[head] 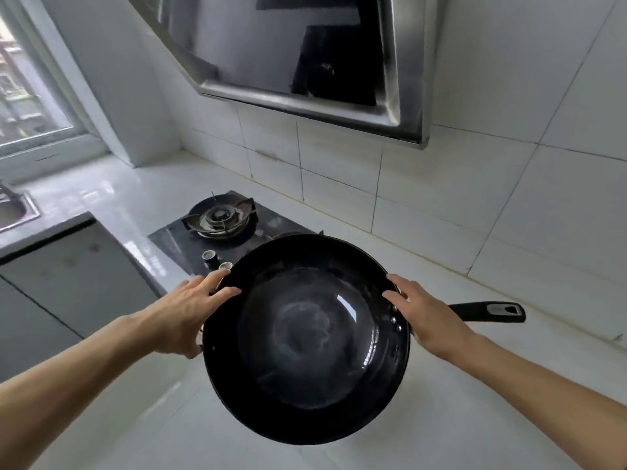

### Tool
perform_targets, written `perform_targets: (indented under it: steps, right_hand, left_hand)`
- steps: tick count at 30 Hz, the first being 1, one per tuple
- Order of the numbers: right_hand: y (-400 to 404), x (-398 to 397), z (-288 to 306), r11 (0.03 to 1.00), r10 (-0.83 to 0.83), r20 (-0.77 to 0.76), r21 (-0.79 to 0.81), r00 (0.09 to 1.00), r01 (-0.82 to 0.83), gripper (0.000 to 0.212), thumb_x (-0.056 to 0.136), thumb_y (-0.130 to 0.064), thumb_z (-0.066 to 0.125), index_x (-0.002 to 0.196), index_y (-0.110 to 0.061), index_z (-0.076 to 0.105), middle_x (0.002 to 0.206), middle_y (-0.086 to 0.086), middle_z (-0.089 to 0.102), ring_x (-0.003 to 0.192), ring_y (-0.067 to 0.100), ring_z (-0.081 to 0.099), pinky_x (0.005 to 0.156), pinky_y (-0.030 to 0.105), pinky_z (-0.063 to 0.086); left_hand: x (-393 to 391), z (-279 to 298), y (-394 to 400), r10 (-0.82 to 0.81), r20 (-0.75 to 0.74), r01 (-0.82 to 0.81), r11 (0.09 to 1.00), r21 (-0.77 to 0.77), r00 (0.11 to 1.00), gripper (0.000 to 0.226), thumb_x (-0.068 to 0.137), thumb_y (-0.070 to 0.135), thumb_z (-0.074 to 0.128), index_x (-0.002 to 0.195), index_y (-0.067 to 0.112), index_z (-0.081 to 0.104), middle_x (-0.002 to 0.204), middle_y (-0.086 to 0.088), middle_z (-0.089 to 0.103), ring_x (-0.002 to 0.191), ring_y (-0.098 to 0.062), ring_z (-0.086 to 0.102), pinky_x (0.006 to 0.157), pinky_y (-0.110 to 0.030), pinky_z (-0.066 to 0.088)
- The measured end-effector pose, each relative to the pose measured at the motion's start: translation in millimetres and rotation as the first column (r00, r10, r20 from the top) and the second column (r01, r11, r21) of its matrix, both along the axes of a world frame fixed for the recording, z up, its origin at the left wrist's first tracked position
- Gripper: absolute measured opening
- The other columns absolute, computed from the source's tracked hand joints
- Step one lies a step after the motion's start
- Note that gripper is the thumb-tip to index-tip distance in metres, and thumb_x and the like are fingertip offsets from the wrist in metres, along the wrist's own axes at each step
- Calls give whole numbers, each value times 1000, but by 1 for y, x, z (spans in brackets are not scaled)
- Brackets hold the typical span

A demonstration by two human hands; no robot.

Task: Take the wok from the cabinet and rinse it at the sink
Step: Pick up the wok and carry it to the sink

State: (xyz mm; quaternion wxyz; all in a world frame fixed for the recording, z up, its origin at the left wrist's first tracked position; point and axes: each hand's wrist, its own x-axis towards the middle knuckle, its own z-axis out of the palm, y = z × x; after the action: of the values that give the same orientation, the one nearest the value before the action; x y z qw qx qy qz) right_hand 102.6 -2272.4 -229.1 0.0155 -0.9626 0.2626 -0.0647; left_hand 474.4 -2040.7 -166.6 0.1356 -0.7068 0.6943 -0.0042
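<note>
One wok [307, 337], round, black and glossy with pale smears on its bottom, is held above the white glossy counter [458, 418], at the near middle of the scene. Its straight black handle [488, 312] points to the right (a grey insert with a hanging hole sits at its end). Three small metal rivets show on the inner wall beside the handle.

The left hand [183, 317] holds the left rim, thumb inside the wok and the fingers curled round the edge. The right hand [429, 315] holds the right rim near the handle root in the same way; so each grip is closed on the wok.

Beyond the wok lies a black glass gas hob [190, 240] with one visible burner [220, 218] and two round knobs [212, 257]; the wok covers the hob's right part. Above hangs a steel range hood [305, 56] on a white tiled wall. A steel sink [15, 208] corner shows far left, under a window [30, 89].
</note>
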Motion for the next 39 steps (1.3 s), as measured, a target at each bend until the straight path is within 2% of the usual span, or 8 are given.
perform_targets:
  steps: [6,11,16,19,24,27,33,39]
  right_hand:
    - [11,77,26,980,195,45,-57,980,-192,65,72,14,66,126,-17,50,153,7,28,127,29,45,77,36,58]
    - [42,155,36,946,321,37,-70,946,-318,73,67,7,77,130,-18,49,151,6,30,126,23,45,79,34,59]
    - [83,236,41,907,414,58,-107,908,-407,73,71,10,70,135,-15,46,154,6,28,131,25,44,86,34,57]
    - [113,287,42,881,466,67,-129,882,-455,70,77,11,65,140,-11,44,156,8,26,135,31,42,96,37,52]
    - [166,372,57,834,543,68,-162,837,-528,70,70,14,67,134,-10,49,153,12,31,128,25,47,93,33,53]
    - [193,417,59,814,573,76,-167,816,-556,70,71,17,60,134,-10,48,154,12,28,130,27,44,98,38,50]
    - [229,492,43,777,623,28,-143,782,-613,73,71,15,63,135,-12,43,154,12,23,129,28,42,89,44,54]
    - [249,556,35,742,668,45,-110,743,-661,70,75,17,60,136,-11,43,154,10,23,132,28,41,102,40,47]
  left_hand:
    - [25,19,82,188,-19,-188,981,-37,982,119,54,49,79,151,35,13,158,-8,8,130,-28,39,107,-36,37]
    - [57,27,153,338,7,-337,940,-53,941,119,53,46,79,151,34,13,159,-12,5,131,-30,37,107,-36,36]
    - [108,26,227,436,-1,-435,898,-67,900,121,50,49,78,151,37,11,158,-11,4,127,-28,38,106,-35,37]
    - [145,24,268,479,-2,-478,876,-66,878,124,49,52,79,150,37,9,157,-10,2,122,-27,39,104,-36,38]
    - [204,25,337,530,-31,-530,843,-94,848,120,50,51,79,150,36,14,156,-10,4,121,-27,39,103,-35,38]
    - [234,28,372,549,-57,-552,827,-109,834,116,52,51,79,149,35,18,156,-10,5,120,-27,40,104,-36,37]
    - [284,22,425,602,-70,-606,790,-95,796,115,51,49,78,148,36,19,157,-8,6,115,-23,41,103,-34,38]
    - [327,1,454,650,-112,-659,748,-75,751,113,50,53,75,146,39,18,157,-5,5,114,-23,41,101,-34,40]
